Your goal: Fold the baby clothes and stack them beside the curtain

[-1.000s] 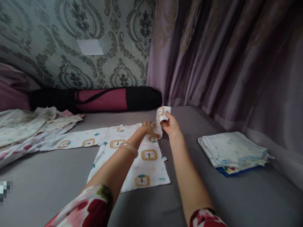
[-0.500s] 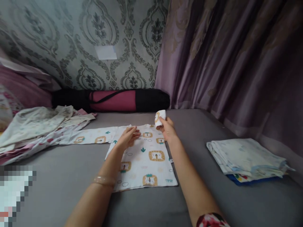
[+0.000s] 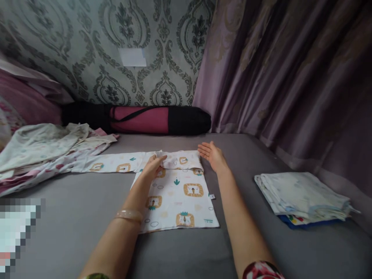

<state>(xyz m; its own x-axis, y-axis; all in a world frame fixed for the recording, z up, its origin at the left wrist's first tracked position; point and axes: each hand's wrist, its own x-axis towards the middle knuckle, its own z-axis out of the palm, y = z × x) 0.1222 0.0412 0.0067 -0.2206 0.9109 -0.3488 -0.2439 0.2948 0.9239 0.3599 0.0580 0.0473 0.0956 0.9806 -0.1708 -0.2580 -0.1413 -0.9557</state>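
A white child's shirt [image 3: 171, 193] printed with lion faces and green leaves lies flat in front of me. Its right sleeve [image 3: 183, 159] is folded across the top of the body, while the left sleeve [image 3: 109, 164] stretches out to the left. At the end of the folded sleeve, my left hand [image 3: 154, 166] has its fingers closed on the fabric; part of the grip is hidden. My right hand [image 3: 214, 155] is open beside the folded shoulder edge, fingers straight and holding nothing.
Loose clothes [image 3: 37, 151] are heaped at the left, touching the sleeve's end. A folded stack of cloths [image 3: 302, 193] lies at the right. Along the patterned wall rests a black and pink long bag [image 3: 142, 120]. Purple curtains [image 3: 247, 77] hang at the right.
The sleeve that my right hand held up is now laid across the shirt's top. My right hand has let go and opened. My left hand has closed on the sleeve's end.
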